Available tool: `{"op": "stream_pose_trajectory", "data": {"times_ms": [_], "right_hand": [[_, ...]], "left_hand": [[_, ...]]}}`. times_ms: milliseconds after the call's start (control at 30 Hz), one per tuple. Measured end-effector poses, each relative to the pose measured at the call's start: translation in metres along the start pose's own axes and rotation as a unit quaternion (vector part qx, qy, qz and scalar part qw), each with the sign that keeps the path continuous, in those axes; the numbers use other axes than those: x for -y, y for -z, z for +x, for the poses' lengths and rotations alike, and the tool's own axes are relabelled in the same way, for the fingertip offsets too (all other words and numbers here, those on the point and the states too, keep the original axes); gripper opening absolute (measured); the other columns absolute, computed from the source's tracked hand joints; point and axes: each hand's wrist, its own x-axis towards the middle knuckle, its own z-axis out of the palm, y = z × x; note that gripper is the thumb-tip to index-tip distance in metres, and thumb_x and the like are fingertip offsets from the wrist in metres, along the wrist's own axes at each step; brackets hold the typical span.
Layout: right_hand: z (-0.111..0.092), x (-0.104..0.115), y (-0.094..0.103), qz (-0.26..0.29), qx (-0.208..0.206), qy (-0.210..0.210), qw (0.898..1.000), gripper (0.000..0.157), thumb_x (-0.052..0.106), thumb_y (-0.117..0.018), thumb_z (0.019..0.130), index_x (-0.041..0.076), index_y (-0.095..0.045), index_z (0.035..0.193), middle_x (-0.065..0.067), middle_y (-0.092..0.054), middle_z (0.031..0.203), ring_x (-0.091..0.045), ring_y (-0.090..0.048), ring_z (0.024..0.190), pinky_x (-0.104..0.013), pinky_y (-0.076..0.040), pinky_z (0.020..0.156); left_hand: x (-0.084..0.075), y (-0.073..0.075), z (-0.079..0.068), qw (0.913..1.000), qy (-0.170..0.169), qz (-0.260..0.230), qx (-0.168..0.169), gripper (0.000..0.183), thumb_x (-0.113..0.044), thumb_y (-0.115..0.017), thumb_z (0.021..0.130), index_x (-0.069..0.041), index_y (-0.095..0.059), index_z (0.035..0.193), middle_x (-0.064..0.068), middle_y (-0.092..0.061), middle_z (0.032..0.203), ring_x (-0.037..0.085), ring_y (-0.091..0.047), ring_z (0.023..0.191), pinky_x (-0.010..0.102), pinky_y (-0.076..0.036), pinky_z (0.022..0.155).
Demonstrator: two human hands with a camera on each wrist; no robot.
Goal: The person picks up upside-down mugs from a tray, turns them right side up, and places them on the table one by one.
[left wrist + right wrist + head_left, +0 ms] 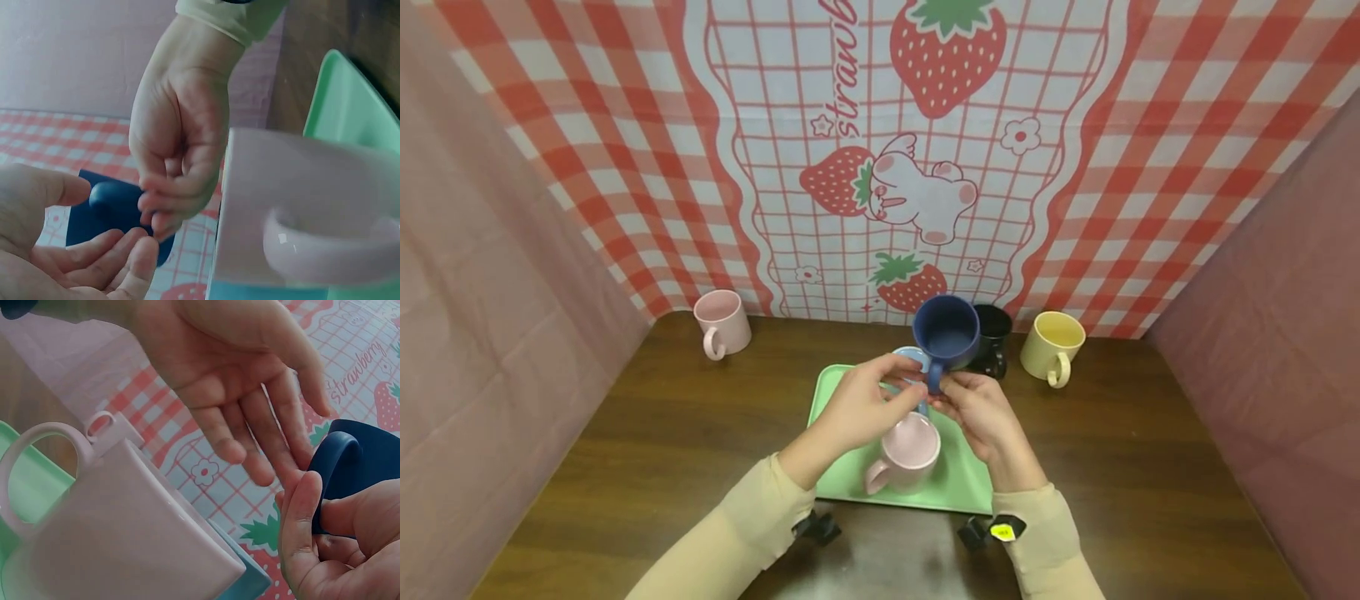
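Observation:
A dark blue mug (pixel 947 332) is held up above the far edge of the green tray (pixel 961 483). My right hand (pixel 988 417) pinches it by its handle (pixel 334 453). Beside the handle is my left hand (pixel 867 402), its fingers spread and relaxed; in the right wrist view the left palm (pixel 219 375) faces the mug with nothing in it. On the tray stands a pink mug (pixel 904 467), handle to the lower left. A light blue mug (pixel 913 355) behind it is partly hidden by my hands.
At the back of the wooden table (pixel 1120 467), a black mug (pixel 996 323) stands partly behind the dark blue one. To its right is a yellow mug (pixel 1043 350). Another pink mug (pixel 730 323) stands at the back left. A checked strawberry cloth (pixel 1045 217) hangs behind.

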Motion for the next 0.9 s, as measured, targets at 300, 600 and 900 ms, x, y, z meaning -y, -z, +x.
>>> {"op": "stream_pose_trajectory", "data": {"times_ms": [300,600,900], "right_hand": [[-0.002,0.002,0.000,-0.005,-0.004,0.011,1.000,0.020,-0.001,-0.054,0.112,-0.008,-0.072,0.115,0.002,-0.072,0.088,-0.005,-0.069,0.078,-0.019,-0.060,0.077],[-0.003,0.001,-0.002,0.003,0.004,0.020,1.000,0.021,-0.008,-0.050,0.110,-0.006,-0.071,0.106,0.001,-0.070,0.087,-0.007,-0.070,0.077,-0.021,-0.061,0.077],[-0.003,0.001,-0.003,-0.003,-0.009,0.014,1.000,0.025,-0.009,-0.049,0.110,-0.003,-0.071,0.099,0.002,-0.068,0.081,-0.006,-0.069,0.074,-0.020,-0.061,0.074]], "left_hand": [[-0.007,-0.013,0.006,0.9998,0.014,-0.008,-0.015,0.025,-0.021,-0.073,0.105,-0.002,-0.077,0.121,0.010,-0.080,0.112,0.022,-0.078,0.097,0.036,-0.062,0.086],[-0.011,-0.024,0.007,0.9909,0.027,-0.131,-0.013,0.021,-0.010,-0.067,0.109,0.008,-0.075,0.114,0.020,-0.079,0.103,0.027,-0.077,0.089,0.040,-0.065,0.084],[-0.011,-0.031,0.006,0.9884,0.033,-0.146,-0.025,0.021,-0.010,-0.064,0.110,0.008,-0.075,0.108,0.020,-0.077,0.095,0.020,-0.071,0.080,0.035,-0.063,0.078]]}}
